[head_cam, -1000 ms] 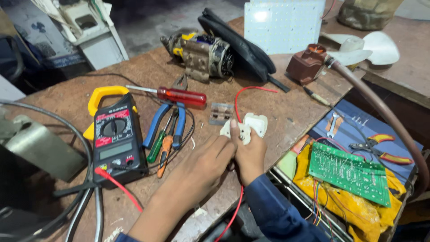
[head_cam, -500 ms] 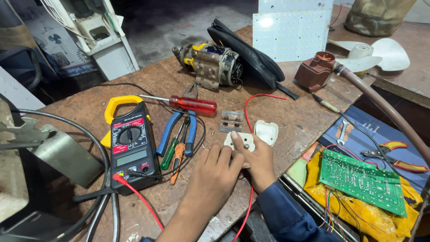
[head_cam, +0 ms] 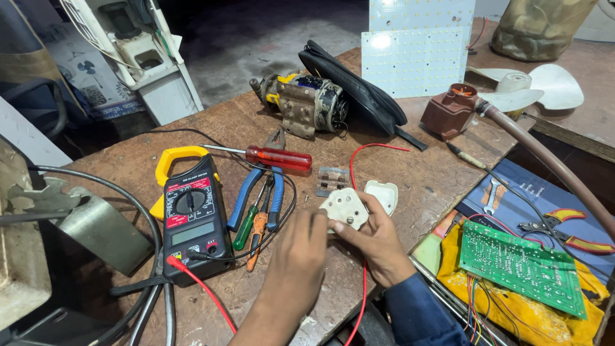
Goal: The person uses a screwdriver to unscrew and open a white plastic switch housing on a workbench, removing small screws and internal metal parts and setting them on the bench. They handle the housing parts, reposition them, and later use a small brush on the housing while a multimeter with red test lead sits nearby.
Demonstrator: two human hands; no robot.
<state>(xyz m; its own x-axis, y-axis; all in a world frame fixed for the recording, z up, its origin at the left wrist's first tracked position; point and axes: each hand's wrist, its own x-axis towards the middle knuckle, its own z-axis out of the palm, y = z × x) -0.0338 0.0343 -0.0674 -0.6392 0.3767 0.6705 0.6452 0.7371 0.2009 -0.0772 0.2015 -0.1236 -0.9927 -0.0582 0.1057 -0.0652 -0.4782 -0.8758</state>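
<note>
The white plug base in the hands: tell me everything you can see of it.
The white plug base is a rounded, cream-white plastic piece, slightly scuffed, with brass pins showing on its upturned face. It is held tilted just above the wooden bench, between the left hand and right hand. Its white cover lies beside it; a red wire runs nearby.

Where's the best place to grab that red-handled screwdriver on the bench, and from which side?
Take the red-handled screwdriver by its thick red handle, coming from above. It lies flat on the bench, the handle end nearest the hands, with bare wood on its far side. The thin shaft points towards the yellow clamp meter and offers little grip.
</note>
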